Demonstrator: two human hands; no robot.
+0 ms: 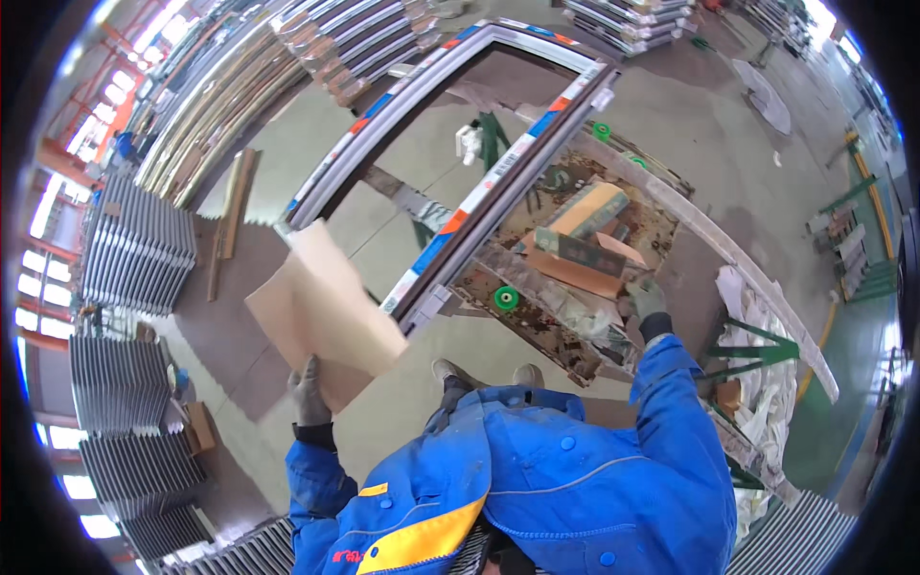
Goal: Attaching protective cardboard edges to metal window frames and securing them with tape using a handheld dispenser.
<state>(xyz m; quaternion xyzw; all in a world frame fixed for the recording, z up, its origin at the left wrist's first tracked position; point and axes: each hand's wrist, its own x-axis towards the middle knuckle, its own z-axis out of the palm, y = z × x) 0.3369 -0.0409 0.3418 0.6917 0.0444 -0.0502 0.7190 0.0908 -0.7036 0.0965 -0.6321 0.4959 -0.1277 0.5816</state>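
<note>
My left hand (310, 393), in a grey glove, grips the lower edge of a bent brown cardboard sheet (331, 311). The sheet covers the near left corner of a large rectangular frame (482, 196), which has red, white and blue tape along its sides. My gloved right hand (645, 299) is at the right end of some folded cardboard pieces (575, 273) on a low, stained cart (546, 359). Its fingers look curled, but whatever is in them is hidden. Clear crumpled plastic wrap (599, 321) lies just left of that hand.
Green wheels (506, 298) show at the cart's edges. A long pale strip (738, 254) runs along the right, above a green stand (762, 350) and white sheeting (767, 407). Stacked profiles (139, 244) stand at left, and wrapped bundles (359, 38) at the back.
</note>
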